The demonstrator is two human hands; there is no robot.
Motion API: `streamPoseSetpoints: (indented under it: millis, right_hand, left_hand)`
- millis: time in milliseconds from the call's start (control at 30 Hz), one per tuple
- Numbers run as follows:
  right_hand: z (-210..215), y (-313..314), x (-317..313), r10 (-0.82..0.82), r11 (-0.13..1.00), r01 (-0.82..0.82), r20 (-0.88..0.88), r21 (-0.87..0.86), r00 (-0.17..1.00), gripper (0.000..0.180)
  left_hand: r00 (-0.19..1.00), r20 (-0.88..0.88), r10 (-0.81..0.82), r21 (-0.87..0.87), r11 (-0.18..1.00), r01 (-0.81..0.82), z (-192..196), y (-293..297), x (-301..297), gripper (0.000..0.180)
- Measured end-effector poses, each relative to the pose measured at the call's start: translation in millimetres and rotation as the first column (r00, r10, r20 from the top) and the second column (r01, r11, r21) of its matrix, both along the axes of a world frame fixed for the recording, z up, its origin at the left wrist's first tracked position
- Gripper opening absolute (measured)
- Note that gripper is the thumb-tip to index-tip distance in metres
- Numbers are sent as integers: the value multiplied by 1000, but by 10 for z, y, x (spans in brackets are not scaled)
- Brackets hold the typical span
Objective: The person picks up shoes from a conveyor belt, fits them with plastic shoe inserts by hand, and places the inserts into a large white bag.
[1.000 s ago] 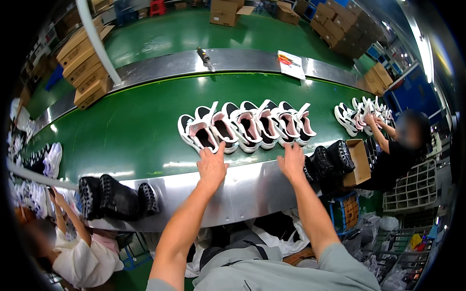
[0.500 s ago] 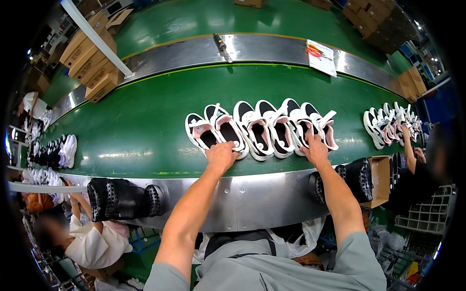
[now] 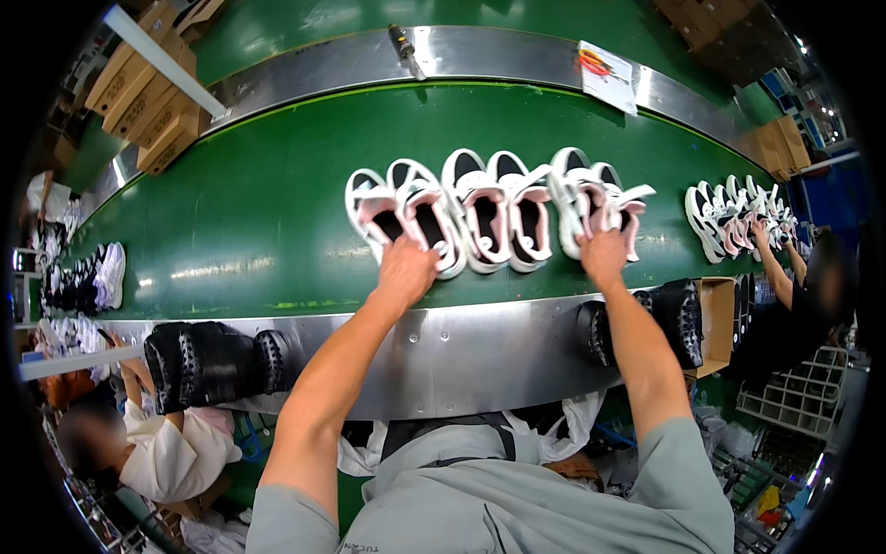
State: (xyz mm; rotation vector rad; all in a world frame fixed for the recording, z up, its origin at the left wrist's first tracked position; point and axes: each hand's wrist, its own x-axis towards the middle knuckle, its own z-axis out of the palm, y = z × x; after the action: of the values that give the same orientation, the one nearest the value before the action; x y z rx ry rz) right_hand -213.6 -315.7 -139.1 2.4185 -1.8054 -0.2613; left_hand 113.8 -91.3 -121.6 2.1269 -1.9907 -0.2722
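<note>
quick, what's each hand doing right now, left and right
Left hand: on the near end of the row of white shoes on the green belt; grip cannot be told.
Right hand: on the row's right end; grip cannot be told.

Left hand (image 3: 406,270): a second ago it lay on the steel edge short of the row of white shoes (image 3: 494,214); now it rests against the near ends of the left-most shoes, fingers on their heels.
Right hand (image 3: 604,254): likewise gone from the steel edge up onto the green belt (image 3: 249,212), now touching the right-most shoes of the row.
Arms: stretched further forward than before.
Row of white shoes: sits closer and larger in view, shifted toward the middle.
View: the head has tipped forward over the belt.
</note>
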Motion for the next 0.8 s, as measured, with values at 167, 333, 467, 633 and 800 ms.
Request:
streamPoseSetpoints:
  millis: [167, 333, 467, 633, 800]
  right_hand:
    - [648, 35, 460, -3, 994, 7, 32, -113, 999, 53]
    - [645, 1083, 983, 498, 867, -461, 302, -186, 813, 56]
    - [109, 995, 1244, 343, 939, -336, 134, -73, 930, 56]
    - [360, 751, 1255, 263, 952, -199, 292, -231, 919, 61]
    - [1493, 1625, 1016, 221, 951, -304, 816, -58, 534, 51]
  left_hand:
    - [999, 2, 54, 140, 989, -54, 120, -266, 221, 20]
    - [993, 114, 6, 190, 981, -28, 520, -79, 432, 21]
    - [992, -85, 88, 307, 950, -58, 861, 65, 625, 26]
    - [960, -229, 160, 378, 924, -64, 1401, 473, 738, 28]
    - [982, -186, -18, 339, 937, 82, 1195, 1170, 714, 25]
